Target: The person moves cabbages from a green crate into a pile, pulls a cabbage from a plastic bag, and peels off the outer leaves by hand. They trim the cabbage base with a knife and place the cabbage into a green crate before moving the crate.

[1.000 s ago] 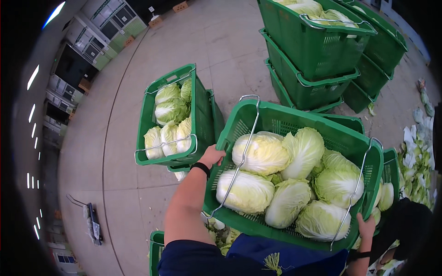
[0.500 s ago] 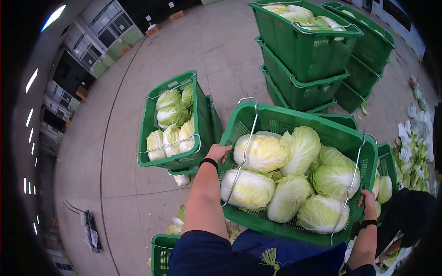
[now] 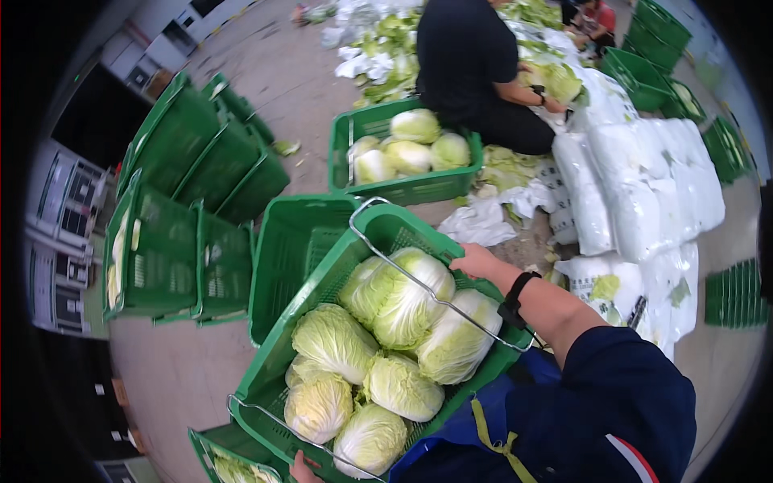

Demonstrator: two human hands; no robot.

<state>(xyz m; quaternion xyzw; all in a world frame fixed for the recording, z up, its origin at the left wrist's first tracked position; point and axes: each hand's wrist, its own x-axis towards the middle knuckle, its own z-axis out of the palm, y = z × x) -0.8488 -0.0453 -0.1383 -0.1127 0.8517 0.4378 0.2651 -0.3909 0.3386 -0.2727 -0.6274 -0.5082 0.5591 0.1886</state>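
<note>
I hold a green plastic crate (image 3: 266, 374) of napa cabbages, tilted slantwise across the view against my blue apron. Several pale green and white cabbages (image 3: 394, 386) lie in it, and a wire bail crosses each end. At the far right end my right hand (image 3: 477, 262), with a black wristband, is closed round the rim. My left hand (image 3: 304, 468) grips the near end at the bottom edge; only part of it shows. Right beside the held crate, partly behind it, is another green crate (image 3: 278, 233). Whether the held crate rests on anything is hidden.
Stacked green crates (image 3: 221, 258) stand at left. Ahead, a crate of cabbages (image 3: 411, 190) sits by a person (image 3: 467, 72) in black handling cabbage. White wrapped packs (image 3: 652, 189) are piled at right, with loose leaves (image 3: 378, 72) behind. Another crate (image 3: 205, 451) shows lower left.
My view has swung to the right, bringing the person in black and white packs to the front. The crate has turned in view, still held by both hands.
</note>
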